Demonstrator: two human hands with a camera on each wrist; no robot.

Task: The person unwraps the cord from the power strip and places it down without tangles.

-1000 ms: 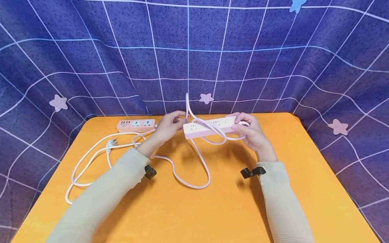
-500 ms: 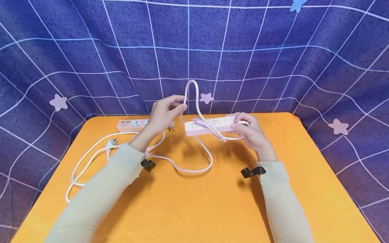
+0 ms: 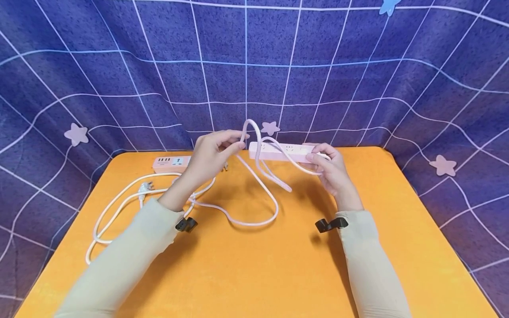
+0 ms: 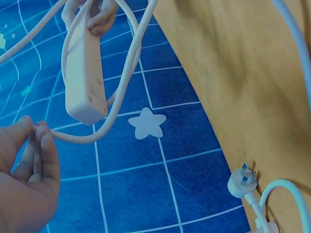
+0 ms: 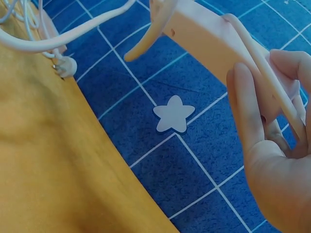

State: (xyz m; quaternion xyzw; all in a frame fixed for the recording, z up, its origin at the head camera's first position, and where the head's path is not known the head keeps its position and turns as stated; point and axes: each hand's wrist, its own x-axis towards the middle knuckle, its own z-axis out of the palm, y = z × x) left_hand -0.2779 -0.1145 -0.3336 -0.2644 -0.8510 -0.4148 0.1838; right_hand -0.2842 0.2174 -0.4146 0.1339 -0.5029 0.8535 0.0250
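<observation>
A slim pale pink power strip (image 3: pixel 272 155) is held up over the far part of the table. My right hand (image 3: pixel 333 176) grips its right end, thumb on the near side, with the cord running under the fingers in the right wrist view. My left hand (image 3: pixel 210 155) pinches the strip's cord (image 3: pixel 258 138) between thumb and fingertips, left of the strip. From there the cord arches up, drops in front of the strip and loops back. In the left wrist view, the pinched cord (image 4: pixel 80 139) sags below the power strip (image 4: pixel 78 82). More cord trails down onto the table.
A second pink power strip (image 3: pixel 168 165) lies at the back left, partly behind my left hand. Its white cord is coiled at left, near a white plug (image 3: pixel 144 189). Another plug (image 4: pixel 242 182) lies by the table's far edge. A star-patterned blue curtain (image 3: pixel 246 79) hangs behind.
My left hand has risen and taken hold of the cord, lifting it into an arch. A loop has come off the strip's left end. The right hand has tilted the strip more level.
</observation>
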